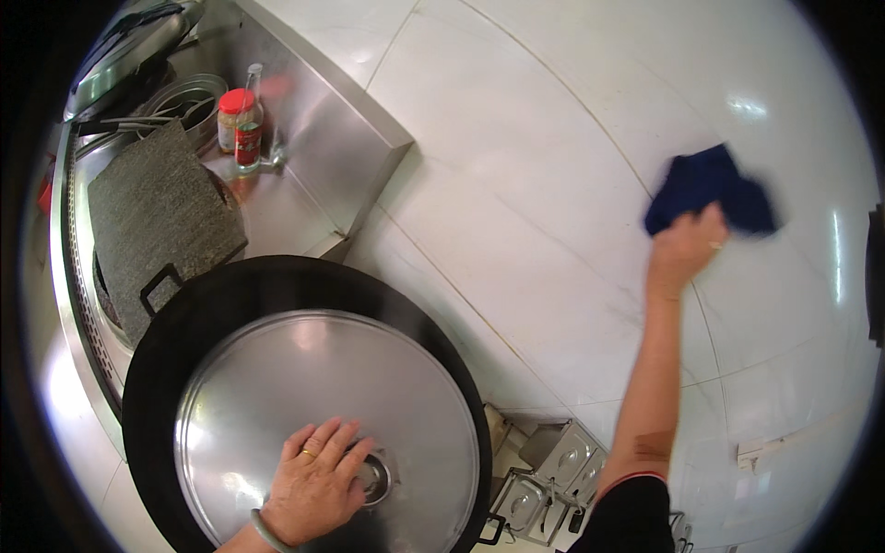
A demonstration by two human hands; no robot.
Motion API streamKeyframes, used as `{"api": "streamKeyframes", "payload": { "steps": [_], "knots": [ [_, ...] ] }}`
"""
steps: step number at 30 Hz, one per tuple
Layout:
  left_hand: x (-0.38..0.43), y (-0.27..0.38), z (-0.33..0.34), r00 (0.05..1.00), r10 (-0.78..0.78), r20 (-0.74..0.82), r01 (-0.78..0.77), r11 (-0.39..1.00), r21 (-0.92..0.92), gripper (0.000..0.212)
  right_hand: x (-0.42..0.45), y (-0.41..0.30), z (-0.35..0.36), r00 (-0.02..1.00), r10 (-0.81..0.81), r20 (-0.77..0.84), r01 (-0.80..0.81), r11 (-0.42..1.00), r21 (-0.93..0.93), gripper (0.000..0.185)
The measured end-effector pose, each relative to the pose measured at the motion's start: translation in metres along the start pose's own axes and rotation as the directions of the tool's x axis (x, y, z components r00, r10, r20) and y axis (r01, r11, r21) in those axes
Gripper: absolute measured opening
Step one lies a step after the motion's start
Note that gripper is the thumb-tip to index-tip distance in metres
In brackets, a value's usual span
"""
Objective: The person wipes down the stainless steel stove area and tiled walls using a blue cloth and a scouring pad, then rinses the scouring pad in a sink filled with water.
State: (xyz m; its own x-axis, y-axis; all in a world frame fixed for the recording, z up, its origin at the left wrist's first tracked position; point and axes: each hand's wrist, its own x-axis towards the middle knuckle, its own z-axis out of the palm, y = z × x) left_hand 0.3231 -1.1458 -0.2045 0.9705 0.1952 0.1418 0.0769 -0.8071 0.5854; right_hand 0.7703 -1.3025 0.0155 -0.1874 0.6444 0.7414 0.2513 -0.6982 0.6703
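Note:
My right hand [688,242] holds a dark blue cloth [705,186] against the white tiled wall [525,173]. The cloth's edges are blurred. My left hand [314,484] lies on a domed metal lid [311,373], beside its round knob [375,477], with the fingers slightly spread. That lid sits inside the rim of a large black wok [276,283] with loop handles.
A rough grey stone slab [159,207] lies left of the wok on the steel counter [276,214]. Behind it stand a red-labelled glass bottle [247,142], a red-capped jar [228,124] and a metal pot [214,93] with utensils. Lidded steel containers [570,456] sit right of the wok.

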Motion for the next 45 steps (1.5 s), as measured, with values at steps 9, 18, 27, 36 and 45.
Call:
{"api": "streamKeyframes", "payload": {
  "steps": [9,18,27,36,45],
  "knots": [
    [-0.009,-0.001,-0.007,0.998,0.025,-0.059,-0.021,0.997,0.073,0.049,-0.034,-0.073,-0.050,0.876,-0.293,0.383,-0.030,0.759,0.650,0.023],
    [-0.013,-0.003,-0.003,0.995,0.042,-0.086,-0.035,0.996,0.077,0.046,-0.001,-0.021,-0.074,0.954,0.115,0.278,-0.191,0.946,0.262,0.017],
    [-0.002,0.011,-0.006,0.998,-0.007,-0.059,0.011,0.998,0.061,0.047,-0.063,-0.065,-0.040,0.927,-0.170,0.336,0.068,0.953,0.295,0.015],
    [-0.002,0.007,0.001,0.998,0.050,-0.028,-0.049,0.997,0.052,0.049,-0.226,-0.072,-0.089,0.711,-0.580,0.397,0.206,0.712,0.672,0.026],
    [-0.001,0.011,0.001,1.000,-0.006,-0.004,0.007,0.996,0.087,0.051,-0.036,0.088,-0.074,0.871,0.451,0.195,-0.445,0.892,-0.074,0.026]
  ]
}}
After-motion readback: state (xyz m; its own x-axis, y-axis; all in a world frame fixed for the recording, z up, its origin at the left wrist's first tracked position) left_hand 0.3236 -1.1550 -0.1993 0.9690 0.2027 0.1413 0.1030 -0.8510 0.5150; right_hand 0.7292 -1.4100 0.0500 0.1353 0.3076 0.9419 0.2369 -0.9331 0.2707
